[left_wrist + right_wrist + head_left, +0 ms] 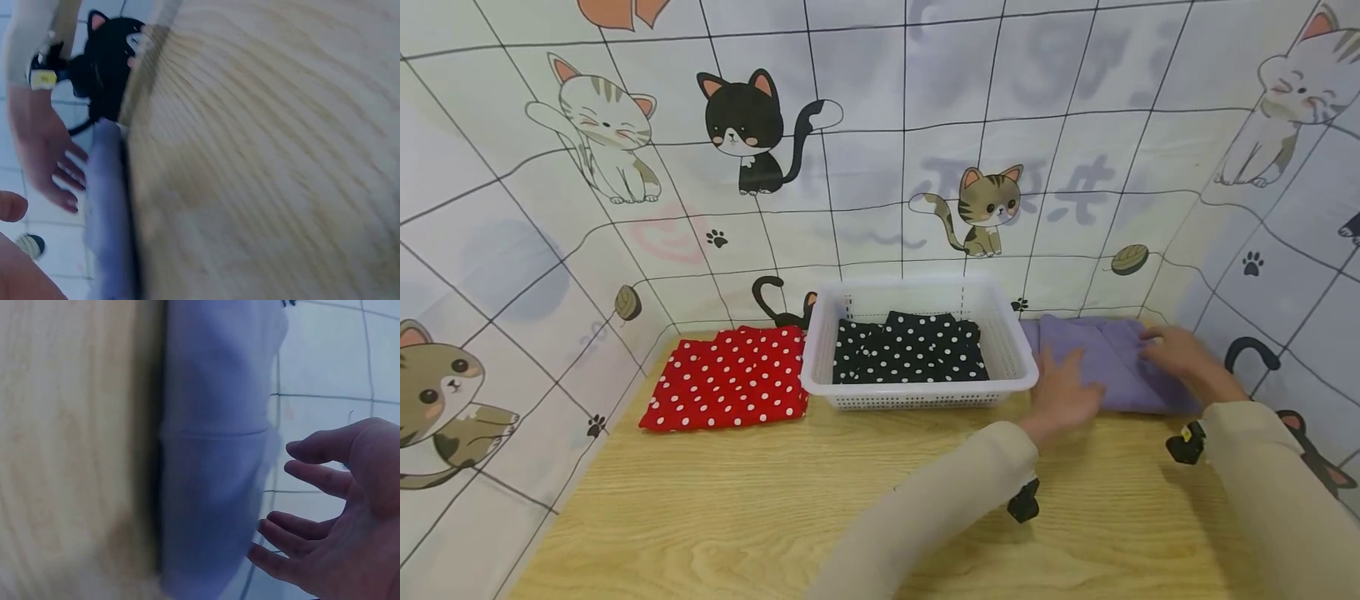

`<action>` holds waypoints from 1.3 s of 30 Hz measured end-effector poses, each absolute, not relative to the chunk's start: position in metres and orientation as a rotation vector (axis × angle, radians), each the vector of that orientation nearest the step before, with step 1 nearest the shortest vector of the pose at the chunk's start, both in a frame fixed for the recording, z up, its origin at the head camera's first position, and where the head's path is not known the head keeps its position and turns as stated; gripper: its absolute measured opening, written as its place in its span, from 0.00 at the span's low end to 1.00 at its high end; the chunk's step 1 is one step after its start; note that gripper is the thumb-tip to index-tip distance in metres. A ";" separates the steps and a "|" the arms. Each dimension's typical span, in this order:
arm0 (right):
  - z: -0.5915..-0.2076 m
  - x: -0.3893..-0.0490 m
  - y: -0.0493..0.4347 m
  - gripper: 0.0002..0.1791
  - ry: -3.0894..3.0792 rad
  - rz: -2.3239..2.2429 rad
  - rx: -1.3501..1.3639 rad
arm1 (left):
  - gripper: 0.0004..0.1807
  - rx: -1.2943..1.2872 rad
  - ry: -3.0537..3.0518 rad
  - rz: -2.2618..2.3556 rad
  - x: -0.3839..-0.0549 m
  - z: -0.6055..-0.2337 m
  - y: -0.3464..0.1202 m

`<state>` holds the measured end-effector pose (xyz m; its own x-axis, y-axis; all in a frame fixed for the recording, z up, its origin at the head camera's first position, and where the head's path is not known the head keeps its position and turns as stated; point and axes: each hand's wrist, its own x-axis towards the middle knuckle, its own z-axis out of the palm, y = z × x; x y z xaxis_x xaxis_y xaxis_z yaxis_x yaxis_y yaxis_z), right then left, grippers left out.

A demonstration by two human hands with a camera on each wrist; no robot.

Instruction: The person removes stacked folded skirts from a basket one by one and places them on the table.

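A folded purple cloth (1108, 358) lies on the table at the right, against the back wall. My left hand (1066, 390) is over its left part with the fingers spread. The right hand (1183, 357) is at the cloth's right edge, fingers bent loosely downward. In the right wrist view, that hand's fingertips (262, 528) are right at the side of the purple cloth (209, 481), with thumb and fingers apart. The left wrist view shows only part of my left hand at the lower left, beside the purple cloth (107, 212).
Left of the purple cloth stands a white plastic basket (917, 389) holding a folded black cloth with white dots (917, 350). A folded red cloth with white dots (730, 379) lies beside the basket's left side. Cat-patterned sheeting (865, 167) covers the walls around the wooden table (737, 508).
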<state>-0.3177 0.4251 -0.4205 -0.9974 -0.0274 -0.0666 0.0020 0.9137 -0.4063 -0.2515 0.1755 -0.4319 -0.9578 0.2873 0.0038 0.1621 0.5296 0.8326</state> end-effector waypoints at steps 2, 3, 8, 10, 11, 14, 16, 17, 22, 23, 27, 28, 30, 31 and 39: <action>-0.413 -0.316 0.419 0.30 3.030 -0.617 -0.059 | 0.32 0.437 2.618 1.444 -0.249 -0.425 0.178; -0.409 -0.316 0.416 0.30 3.042 -0.603 -0.076 | 0.32 0.447 2.607 1.469 -0.248 -0.421 0.178; -0.387 -0.316 0.398 0.29 3.083 -0.653 -0.058 | 0.28 0.567 2.581 1.597 -0.252 -0.391 0.170; -0.379 -0.317 0.390 0.28 3.108 -0.689 -0.046 | 0.27 0.600 2.559 1.676 -0.257 -0.378 0.160; -0.376 -0.317 0.386 0.28 3.122 -0.701 -0.039 | 0.27 0.603 2.550 1.716 -0.260 -0.371 0.154; -0.366 -0.317 0.372 0.27 3.156 -0.726 -0.059 | 0.26 0.539 2.490 1.838 -0.266 -0.356 0.133; -0.358 -0.315 0.362 0.26 3.169 -0.746 -0.100 | 0.24 0.513 2.442 1.914 -0.271 -0.349 0.117; -0.354 -0.313 0.356 0.26 3.168 -0.760 -0.117 | 0.24 0.506 2.423 1.942 -0.274 -0.347 0.109; -0.337 -0.304 0.327 0.26 3.124 -0.893 -0.216 | 0.22 0.489 2.379 2.015 -0.288 -0.342 0.069; -0.334 -0.302 0.321 0.26 3.118 -0.913 -0.228 | 0.22 0.480 2.386 2.017 -0.291 -0.342 0.062; -0.324 -0.298 0.293 0.25 3.115 -0.991 -0.292 | 0.22 0.454 2.386 2.060 -0.301 -0.343 0.029; -0.322 -0.297 0.287 0.24 3.116 -1.004 -0.309 | 0.22 0.453 2.392 2.066 -0.303 -0.343 0.020; -0.318 -0.295 0.275 0.23 3.110 -1.046 -0.359 | 0.22 0.442 2.399 2.082 -0.308 -0.346 0.003; -0.317 -0.295 0.269 0.23 3.100 -1.072 -0.387 | 0.22 0.433 2.405 2.083 -0.309 -0.347 -0.005; -0.314 -0.294 0.230 0.24 2.819 -1.402 -0.595 | 0.21 0.293 2.453 2.090 -0.322 -0.360 -0.067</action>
